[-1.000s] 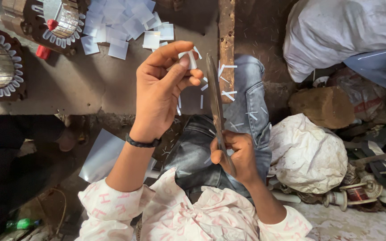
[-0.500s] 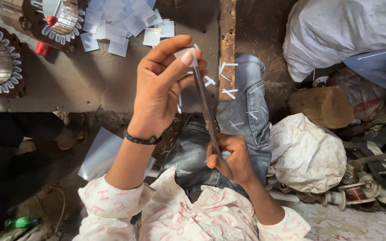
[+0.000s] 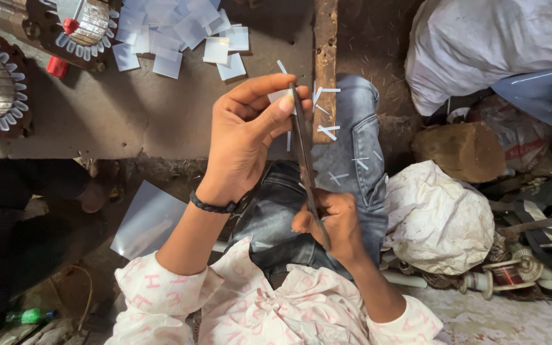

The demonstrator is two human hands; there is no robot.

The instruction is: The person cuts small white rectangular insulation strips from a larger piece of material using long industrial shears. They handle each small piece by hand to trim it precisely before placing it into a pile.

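Right hand (image 3: 330, 220), nearest the body, is wrapped around the handles of long dark scissors (image 3: 304, 153). Blades run up and away from it, closed edge-on; whether slightly parted cannot be told. Left hand (image 3: 247, 137) is higher and further out, thumb and fingers pinched together on a small white paper piece (image 3: 280, 96), which lies against the blade tip. Both hands sit above a jeans-clad knee (image 3: 352, 153) scattered with thin white slivers (image 3: 327, 133). Beyond: a wooden strip (image 3: 325, 38), then a heap of white paper squares (image 3: 180, 32) on the grey floor (image 3: 129, 108), beside a slotted metal winding core (image 3: 87, 25).
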